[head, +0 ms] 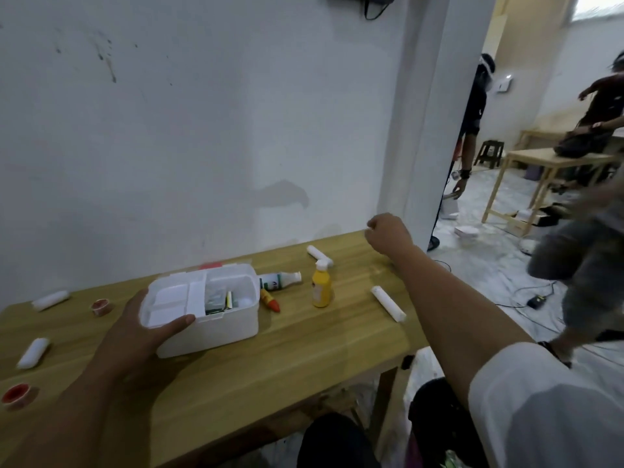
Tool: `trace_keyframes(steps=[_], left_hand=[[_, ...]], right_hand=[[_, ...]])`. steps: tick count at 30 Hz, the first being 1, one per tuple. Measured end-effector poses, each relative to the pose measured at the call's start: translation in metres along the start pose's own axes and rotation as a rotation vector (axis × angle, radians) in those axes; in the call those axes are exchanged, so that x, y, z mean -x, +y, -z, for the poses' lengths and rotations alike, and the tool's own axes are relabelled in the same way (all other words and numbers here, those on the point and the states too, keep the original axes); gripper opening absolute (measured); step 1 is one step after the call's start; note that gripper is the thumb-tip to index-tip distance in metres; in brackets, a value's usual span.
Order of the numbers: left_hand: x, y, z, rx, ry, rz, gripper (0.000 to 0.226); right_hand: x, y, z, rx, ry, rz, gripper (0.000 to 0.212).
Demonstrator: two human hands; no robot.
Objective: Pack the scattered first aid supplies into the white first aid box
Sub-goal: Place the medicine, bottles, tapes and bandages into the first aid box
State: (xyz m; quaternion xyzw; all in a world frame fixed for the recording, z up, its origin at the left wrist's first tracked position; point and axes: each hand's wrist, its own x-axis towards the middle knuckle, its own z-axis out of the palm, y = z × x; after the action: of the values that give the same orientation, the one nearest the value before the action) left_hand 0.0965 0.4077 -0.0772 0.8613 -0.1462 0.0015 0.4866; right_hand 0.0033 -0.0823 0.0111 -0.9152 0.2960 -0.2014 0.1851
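Several supplies lie loose — our left hand (148,327) grips the white first aid box (202,309), right hand (388,233) curled, empty — next, probably the nearest gauze roll (320,255).

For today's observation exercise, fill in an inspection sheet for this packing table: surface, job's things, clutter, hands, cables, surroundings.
Surface: wooden table against a white wall.
Job's things: open white box, partly filled; yellow bottle upright; white bottle and orange tube lying beside the box; four gauze rolls, nearest the right edge; two tape rolls.
Clutter: nothing seen.
Hands: left hand grips the box; right hand closed, raised, contents unclear.
Cables: one on the floor.
Surroundings: people, other tables.
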Motion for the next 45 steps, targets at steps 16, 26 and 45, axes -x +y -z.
trace_keyframes(steps=[16,26,45], left_hand=[[-0.003,-0.008,0.002,-0.059,-0.017,0.011,0.119],[0.003,-0.002,0.003,0.012,-0.012,0.018,0.122],[0.004,0.005,-0.001,0.059,-0.016,0.029,0.120]], right_hand=[[0.012,0.098,-0.022,0.424,-0.076,-0.158,0.016],[-0.004,-0.054,0.031,0.008,-0.018,0.253,0.029],[0.088,-0.240,-0.049,0.402,-0.685,0.729,0.043]])
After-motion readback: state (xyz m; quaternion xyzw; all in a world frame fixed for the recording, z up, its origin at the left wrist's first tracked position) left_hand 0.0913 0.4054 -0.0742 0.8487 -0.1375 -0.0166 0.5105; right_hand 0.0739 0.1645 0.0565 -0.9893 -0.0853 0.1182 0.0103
